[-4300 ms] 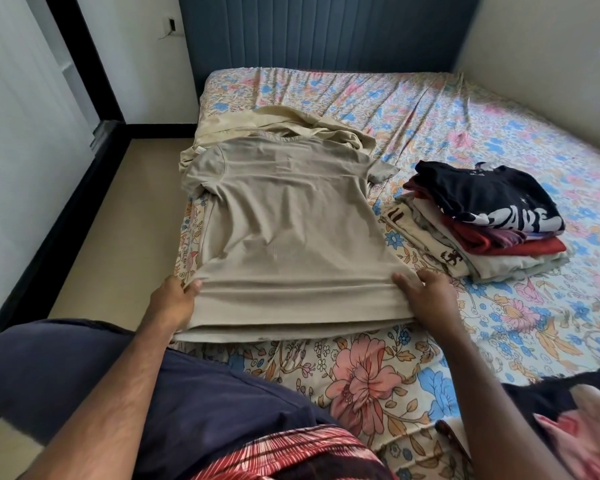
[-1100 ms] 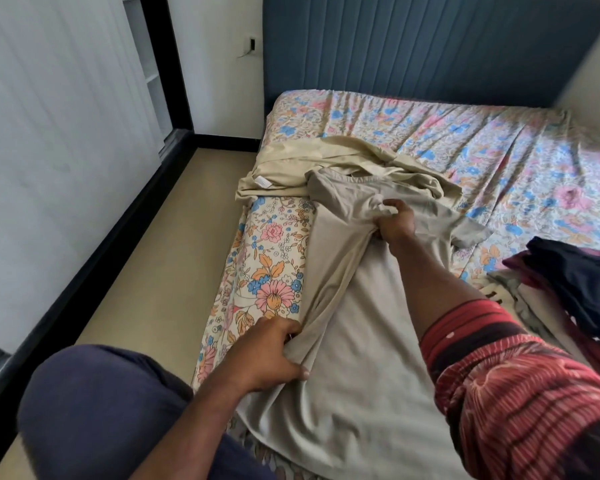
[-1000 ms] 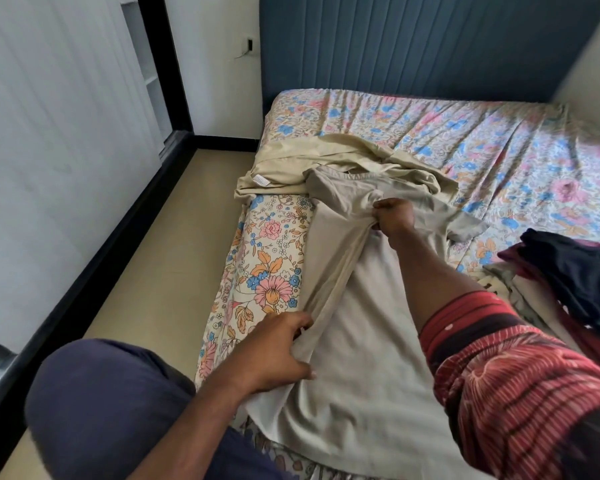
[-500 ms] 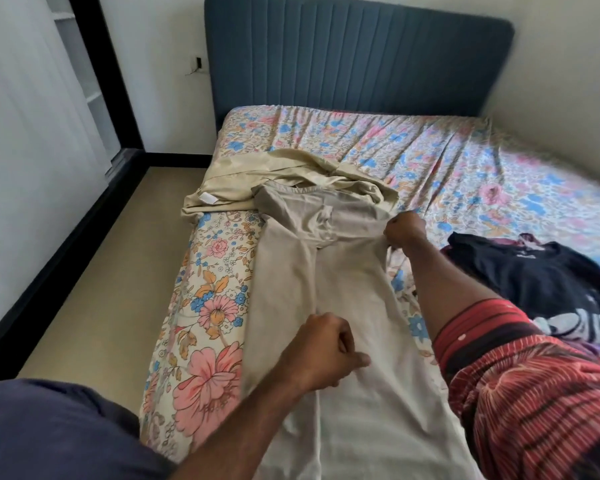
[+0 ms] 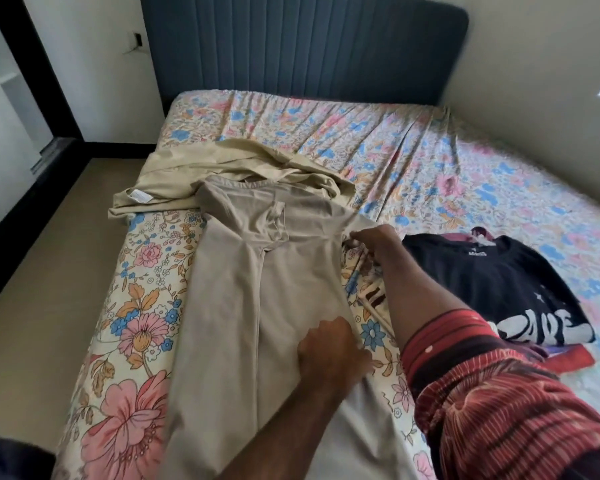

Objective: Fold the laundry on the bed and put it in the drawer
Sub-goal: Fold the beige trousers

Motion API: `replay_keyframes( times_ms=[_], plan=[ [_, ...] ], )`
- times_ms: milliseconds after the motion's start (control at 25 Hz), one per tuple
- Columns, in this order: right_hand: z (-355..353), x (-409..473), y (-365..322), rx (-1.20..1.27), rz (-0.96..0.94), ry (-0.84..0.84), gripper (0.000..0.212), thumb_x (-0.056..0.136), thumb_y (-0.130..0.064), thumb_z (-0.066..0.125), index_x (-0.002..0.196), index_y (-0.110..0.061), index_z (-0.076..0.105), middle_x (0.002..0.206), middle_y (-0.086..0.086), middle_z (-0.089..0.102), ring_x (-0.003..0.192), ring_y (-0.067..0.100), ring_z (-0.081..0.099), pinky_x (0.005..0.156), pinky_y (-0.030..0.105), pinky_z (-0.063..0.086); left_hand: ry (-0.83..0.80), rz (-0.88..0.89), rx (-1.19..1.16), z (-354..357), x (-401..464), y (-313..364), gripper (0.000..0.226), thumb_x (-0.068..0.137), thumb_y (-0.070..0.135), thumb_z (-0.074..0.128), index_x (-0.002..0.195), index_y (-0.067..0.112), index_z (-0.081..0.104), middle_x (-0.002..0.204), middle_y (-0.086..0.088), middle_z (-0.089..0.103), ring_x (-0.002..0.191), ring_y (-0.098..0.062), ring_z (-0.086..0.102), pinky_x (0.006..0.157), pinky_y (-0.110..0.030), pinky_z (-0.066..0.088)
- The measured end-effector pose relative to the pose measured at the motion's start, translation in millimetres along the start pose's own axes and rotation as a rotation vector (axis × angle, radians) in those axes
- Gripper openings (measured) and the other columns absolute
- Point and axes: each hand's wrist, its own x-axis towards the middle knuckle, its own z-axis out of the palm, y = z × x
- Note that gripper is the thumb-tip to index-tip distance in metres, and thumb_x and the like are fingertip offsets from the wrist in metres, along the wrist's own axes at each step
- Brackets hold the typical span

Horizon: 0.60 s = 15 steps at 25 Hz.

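Observation:
A khaki T-shirt (image 5: pixel 243 306) lies lengthwise on the floral bed (image 5: pixel 413 161), its left side folded over toward the middle. My left hand (image 5: pixel 331 351) grips the shirt's right edge low down, fingers curled into the cloth. My right hand (image 5: pixel 371 237) pinches the right sleeve edge near the shoulder. A second beige garment (image 5: pixel 222 168) lies crumpled beyond the shirt's collar. To the right is a stack of folded clothes with a black printed T-shirt (image 5: pixel 499 282) on top.
The dark blue headboard (image 5: pixel 302 46) stands at the far end. Beige floor (image 5: pixel 49 265) runs along the bed's left side, bordered by a black frame and white wardrobe panels. A white wall bounds the bed on the right.
Since the shirt lay flat, its left side has been folded inward. Both hands then moved across to the shirt's right edge and sleeve.

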Motion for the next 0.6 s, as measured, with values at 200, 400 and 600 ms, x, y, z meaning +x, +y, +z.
replay_keyframes(
  times_ms=[200,400,600],
  plan=[
    [8,-4,-12,0.156,-0.090,0.229,0.036,0.095,-0.032,0.067,0.115,-0.003,0.068,0.108,0.009,0.071,0.093,0.024,0.069,0.080,0.032,0.059,-0.037,-0.038,-0.223,-8,1,-8,0.016,0.078,0.023,0.064,0.066,0.016,0.056,0.072,0.002,0.063,0.078,-0.026,0.067,0.064,-0.029,0.050],
    [10,-21,-33,0.462,-0.245,0.206,0.022,0.093,-0.021,0.051,0.106,-0.013,0.067,0.104,0.011,0.069,0.093,0.027,0.065,0.083,0.042,0.060,-0.045,-0.083,-0.559,-16,0,-27,0.015,0.081,0.015,0.055,0.067,0.010,0.056,0.068,0.001,0.067,0.059,-0.020,0.064,0.048,-0.029,0.053],
    [33,-34,-89,0.392,-0.451,0.174,0.029,0.092,-0.038,0.048,0.104,-0.018,0.065,0.096,0.007,0.068,0.099,0.038,0.067,0.076,0.056,0.061,-0.094,-0.188,-0.955,-43,-12,-49,0.013,0.083,0.007,0.049,0.076,0.013,0.058,0.074,-0.001,0.066,0.068,-0.017,0.063,0.058,-0.028,0.051]
  ],
)
